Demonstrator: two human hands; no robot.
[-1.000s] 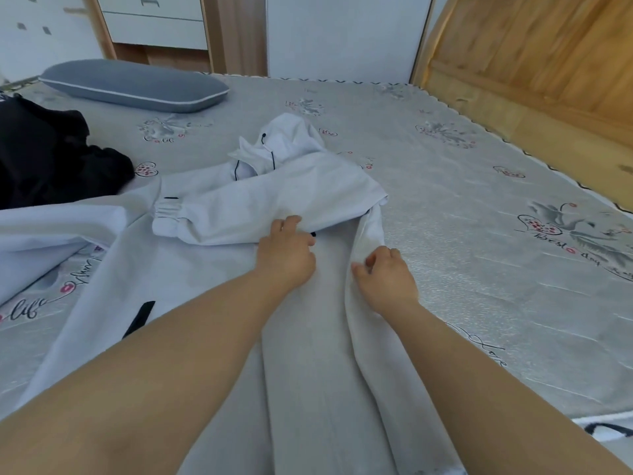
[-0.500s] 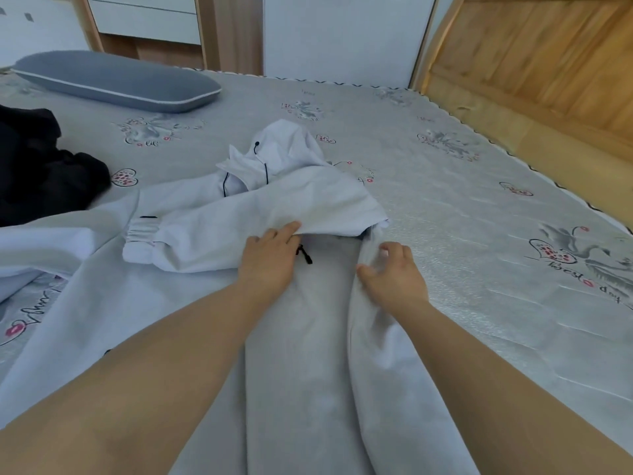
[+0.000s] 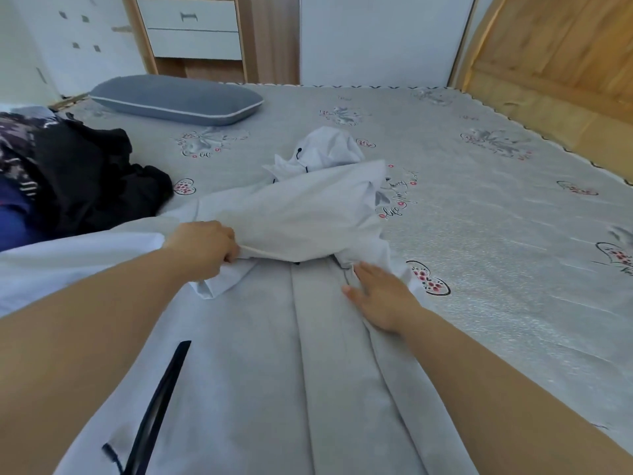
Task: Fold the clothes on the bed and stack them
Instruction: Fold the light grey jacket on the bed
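The left hand (image 3: 205, 250) grips a bunched fold of the white jacket (image 3: 274, 354), fingers curled round the cloth and lifting the sleeve part so it drapes toward one o'clock. The right hand (image 3: 380, 296) lies flat with straight fingers on the jacket's front, just beside the zip edge, pressing the cloth down; the two hands are apart, with the jacket's middle seam between them. The jacket spreads across the near part of the bed (image 3: 496, 234), its hood (image 3: 329, 149) heaped at twelve o'clock from the hands and a dark pocket zip (image 3: 161, 399) at seven o'clock. At ten o'clock a pile of black clothes (image 3: 92, 176) sits on the bed, well apart from the left hand, and farther off at eleven o'clock lies a grey pillow (image 3: 174, 99).
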